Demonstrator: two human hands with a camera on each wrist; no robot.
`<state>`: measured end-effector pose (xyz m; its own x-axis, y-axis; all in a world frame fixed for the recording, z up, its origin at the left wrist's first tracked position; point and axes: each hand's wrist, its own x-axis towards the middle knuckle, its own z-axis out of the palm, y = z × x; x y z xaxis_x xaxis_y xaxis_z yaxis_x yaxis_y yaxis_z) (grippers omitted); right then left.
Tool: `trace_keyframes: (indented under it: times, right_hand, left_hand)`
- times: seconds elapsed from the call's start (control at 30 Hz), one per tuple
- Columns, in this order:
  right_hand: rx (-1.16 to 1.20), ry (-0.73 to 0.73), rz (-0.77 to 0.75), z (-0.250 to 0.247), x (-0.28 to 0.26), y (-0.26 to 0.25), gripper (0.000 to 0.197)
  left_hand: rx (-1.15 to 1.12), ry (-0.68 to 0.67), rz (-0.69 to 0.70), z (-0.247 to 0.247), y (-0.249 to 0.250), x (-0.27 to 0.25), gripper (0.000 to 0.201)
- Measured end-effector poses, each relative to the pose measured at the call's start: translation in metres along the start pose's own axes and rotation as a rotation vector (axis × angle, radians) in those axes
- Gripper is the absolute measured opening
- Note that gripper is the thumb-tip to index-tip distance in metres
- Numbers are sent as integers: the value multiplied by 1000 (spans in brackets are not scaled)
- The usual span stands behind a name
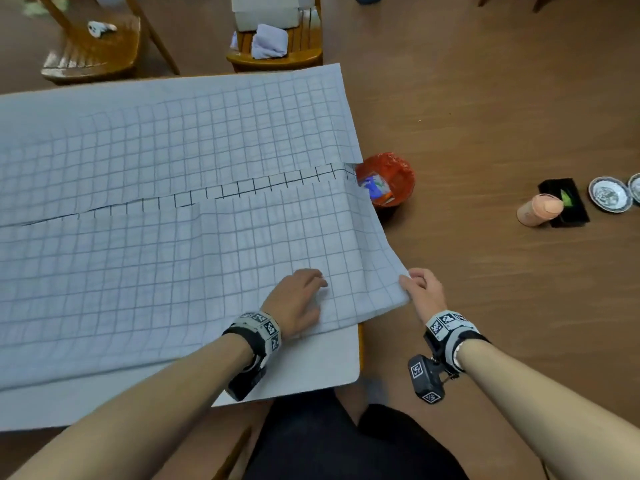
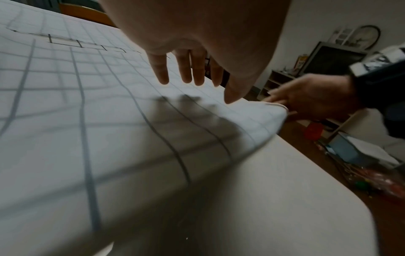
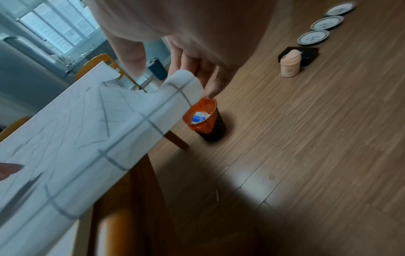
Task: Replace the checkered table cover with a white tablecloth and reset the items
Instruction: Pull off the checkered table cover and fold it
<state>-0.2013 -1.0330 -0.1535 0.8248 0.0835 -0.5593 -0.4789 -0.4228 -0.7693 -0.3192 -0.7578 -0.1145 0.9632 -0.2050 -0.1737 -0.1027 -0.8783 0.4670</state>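
The checkered table cover [image 1: 173, 202] [image 2: 87, 121] [image 3: 76, 138] lies folded over itself on the table, both edges meeting in a seam across the middle. My right hand [image 1: 420, 289] [image 3: 175, 69] pinches its near right corner, lifted off the table edge. My left hand [image 1: 298, 299] [image 2: 190, 69] hovers flat just above the cover beside that corner, fingers straight. A plain white surface [image 1: 311, 362] [image 2: 285, 190] shows under the cover at the near edge. A folded white cloth [image 1: 269, 41] sits on a chair at the far side.
On the floor to the right stand a pink container [image 1: 538, 210] [image 3: 290, 65], a black tray [image 1: 568, 202] and small patterned plates [image 1: 609, 195] [image 3: 313, 37]. An orange-lined bin [image 1: 386, 180] [image 3: 203, 117] sits by the table's right side. Two wooden chairs [image 1: 93, 43] stand beyond.
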Motion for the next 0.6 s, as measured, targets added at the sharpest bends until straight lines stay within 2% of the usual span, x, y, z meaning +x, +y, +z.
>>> trace_keyframes:
  times: [0.07,0.2,0.27,0.37,0.5,0.6]
  right_hand:
    - [2,-7,-2,-2,1,13,32]
    - [-41,-62,41,-5,7,46,45]
    - [-47,-75,47,-5,7,58,47]
    - [-37,-43,4,-5,1,60,43]
    - [-26,-2,-94,-10,-5,50,36]
    - [27,28,-127,-12,-10,45,36]
  left_hand:
    - [41,-55,-26,18,15,-19,56]
    - [154,-224,-259,42,34,-45,79]
    - [176,-246,-330,47,42,-49,84]
    - [214,-241,-378,48,49,-44,88]
    - [321,-295,-412,42,55,-32,104]
    - [387,-257,-409,41,51,-25,97]
